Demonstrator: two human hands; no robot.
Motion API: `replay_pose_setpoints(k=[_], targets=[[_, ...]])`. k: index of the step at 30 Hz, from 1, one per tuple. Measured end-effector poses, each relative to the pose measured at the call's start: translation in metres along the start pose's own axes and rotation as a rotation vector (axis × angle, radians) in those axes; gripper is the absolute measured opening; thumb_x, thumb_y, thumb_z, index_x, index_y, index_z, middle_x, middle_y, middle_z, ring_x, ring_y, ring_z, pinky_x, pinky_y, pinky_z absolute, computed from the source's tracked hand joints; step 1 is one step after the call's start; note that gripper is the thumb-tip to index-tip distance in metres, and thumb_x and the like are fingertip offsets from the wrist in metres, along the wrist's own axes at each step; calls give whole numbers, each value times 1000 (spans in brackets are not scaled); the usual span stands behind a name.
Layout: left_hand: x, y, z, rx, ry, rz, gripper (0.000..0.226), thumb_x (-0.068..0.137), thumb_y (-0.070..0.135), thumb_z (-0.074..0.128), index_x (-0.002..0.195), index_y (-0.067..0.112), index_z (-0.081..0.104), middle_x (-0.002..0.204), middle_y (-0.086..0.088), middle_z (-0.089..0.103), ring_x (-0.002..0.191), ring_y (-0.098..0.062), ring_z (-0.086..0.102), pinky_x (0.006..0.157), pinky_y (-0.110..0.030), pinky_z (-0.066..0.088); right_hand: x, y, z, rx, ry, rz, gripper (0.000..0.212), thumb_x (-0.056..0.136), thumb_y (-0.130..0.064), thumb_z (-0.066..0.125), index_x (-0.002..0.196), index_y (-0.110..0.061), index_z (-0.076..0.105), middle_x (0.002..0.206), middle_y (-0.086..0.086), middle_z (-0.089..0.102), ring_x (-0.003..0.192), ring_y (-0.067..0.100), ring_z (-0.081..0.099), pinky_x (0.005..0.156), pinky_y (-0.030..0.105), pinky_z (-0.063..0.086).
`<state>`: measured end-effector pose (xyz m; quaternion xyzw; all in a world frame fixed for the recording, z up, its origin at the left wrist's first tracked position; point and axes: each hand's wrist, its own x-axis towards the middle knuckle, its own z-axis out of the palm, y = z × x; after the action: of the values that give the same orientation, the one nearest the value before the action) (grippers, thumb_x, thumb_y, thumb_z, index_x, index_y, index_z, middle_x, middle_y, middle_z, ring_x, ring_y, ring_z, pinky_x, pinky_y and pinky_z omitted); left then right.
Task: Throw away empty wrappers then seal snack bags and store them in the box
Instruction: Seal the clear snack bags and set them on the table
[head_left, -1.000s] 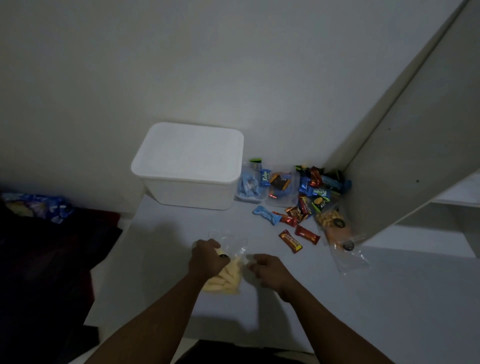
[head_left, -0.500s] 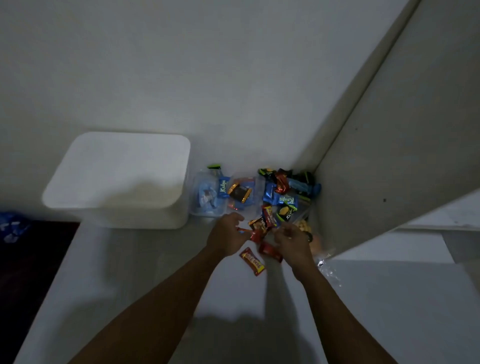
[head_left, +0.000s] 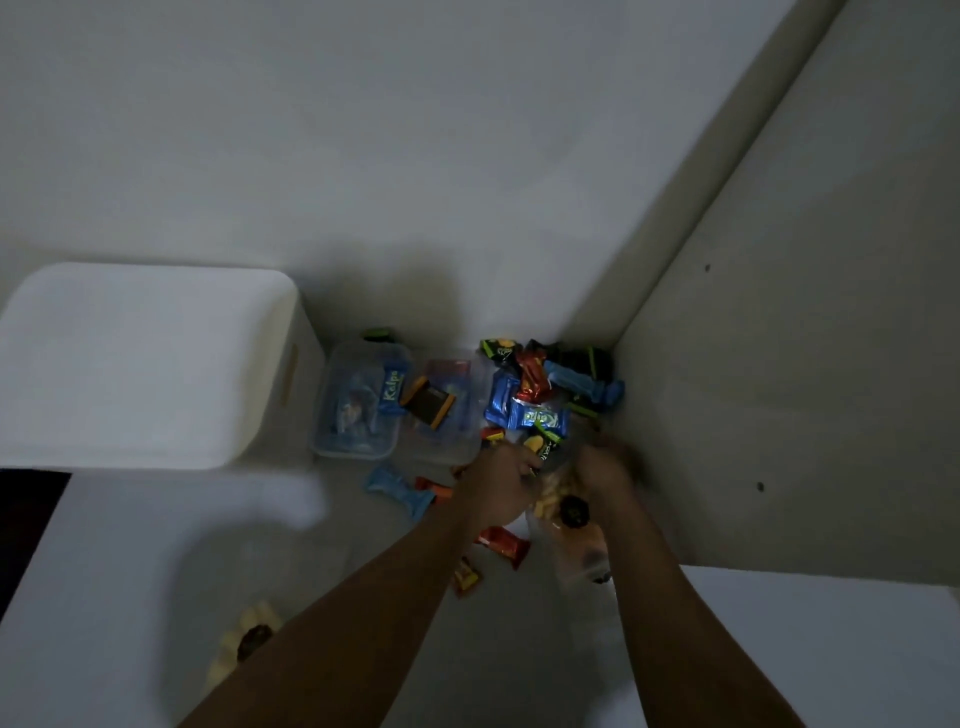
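A clear snack bag (head_left: 566, 512) with pale orange pieces and a dark round label lies near the wall corner. My left hand (head_left: 501, 483) and my right hand (head_left: 605, 467) both grip its top edge with curled fingers; the right one is blurred. Behind them sits a pile of coloured wrappers (head_left: 540, 384). A clear bag of yellow sticks (head_left: 241, 642) lies alone on the table, partly hidden by my left forearm. The white box (head_left: 145, 364) stands at the left with its lid on.
Two clear plastic tubs (head_left: 358, 415) (head_left: 441, 421) with sweets stand between the box and the pile. Loose blue (head_left: 400, 488) and red bars (head_left: 501, 543) lie around my left arm. A grey panel (head_left: 779, 364) closes off the right side.
Both hands let go of the bag of yellow sticks, which now lies near the table's front, and reached to the far corner, where they took hold of the clear bag of orange pieces.
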<state>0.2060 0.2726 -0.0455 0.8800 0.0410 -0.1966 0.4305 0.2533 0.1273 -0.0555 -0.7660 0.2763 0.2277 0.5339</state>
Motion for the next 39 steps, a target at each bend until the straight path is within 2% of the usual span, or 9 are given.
replay_pose_setpoints(k=[6, 9, 14, 17, 21, 24, 31, 34, 39], targets=[[12, 6, 4, -73, 109, 10, 24, 95, 15, 58, 117, 11, 68, 82, -5, 71, 58, 2, 55, 57, -19, 41, -11, -10, 8, -3, 208, -225, 17, 91, -6, 58, 96, -10, 74, 96, 5, 73, 83, 19, 66, 68, 24, 50], [13, 13, -4, -114, 169, 23, 27, 96, 6, 53, 117, 10, 68, 81, 0, 67, 61, 3, 55, 58, -12, 38, -17, -13, 6, 42, 168, -403, 26, 89, -1, 62, 112, -10, 68, 105, 1, 69, 94, 14, 65, 72, 8, 48], [13, 21, -23, -109, 230, 58, 26, 97, 17, 57, 121, 10, 64, 67, 12, 48, 54, 2, 48, 51, -11, 33, -26, -39, -7, 5, -14, -514, 59, 88, 6, 58, 139, -21, 50, 127, -3, 57, 100, 2, 62, 85, 22, 54], [9, 28, -38, -120, 266, 94, 37, 93, 24, 65, 128, 13, 57, 90, 4, 51, 73, -3, 51, 65, -15, 45, -38, -64, -19, 13, -109, -574, 70, 89, 10, 56, 149, -22, 36, 120, 3, 63, 106, 15, 63, 79, 23, 56], [1, 32, -58, -231, 266, 187, 67, 78, 21, 81, 136, 15, 49, 122, -1, 50, 107, -8, 52, 91, -21, 49, -66, -90, -36, 11, -284, -588, 79, 90, 11, 57, 155, -18, 23, 99, -1, 73, 85, 5, 68, 74, 19, 53], [-13, 32, -74, -300, 174, 239, 48, 76, 23, 81, 119, 10, 62, 118, -5, 63, 108, -14, 61, 93, -34, 54, -88, -99, -45, -3, -353, -618, 80, 86, 13, 63, 153, -16, 29, 97, 0, 76, 78, 16, 64, 74, 33, 51], [-86, 49, -118, -545, 140, 242, 11, 86, 18, 74, 85, 13, 64, 84, 1, 72, 82, -10, 69, 71, -23, 54, -162, -109, -40, 456, -251, -643, 54, 78, 4, 75, 128, -8, 57, 91, 9, 75, 80, 16, 72, 69, 27, 58], [-118, 49, -134, -632, 216, 269, 25, 86, 18, 74, 69, 30, 60, 72, 8, 66, 75, -10, 66, 68, -27, 54, -202, -105, -21, 526, -234, -619, 29, 83, -16, 72, 111, -7, 67, 98, 13, 75, 80, 17, 73, 72, 31, 57], [-171, 54, -169, -772, 332, 318, 23, 83, 11, 76, 74, 18, 55, 68, 3, 60, 69, -13, 59, 66, -32, 51, -267, -112, 18, 517, -166, -685, 12, 97, -10, 59, 103, -2, 65, 86, 9, 73, 75, 24, 71, 68, 34, 60]])
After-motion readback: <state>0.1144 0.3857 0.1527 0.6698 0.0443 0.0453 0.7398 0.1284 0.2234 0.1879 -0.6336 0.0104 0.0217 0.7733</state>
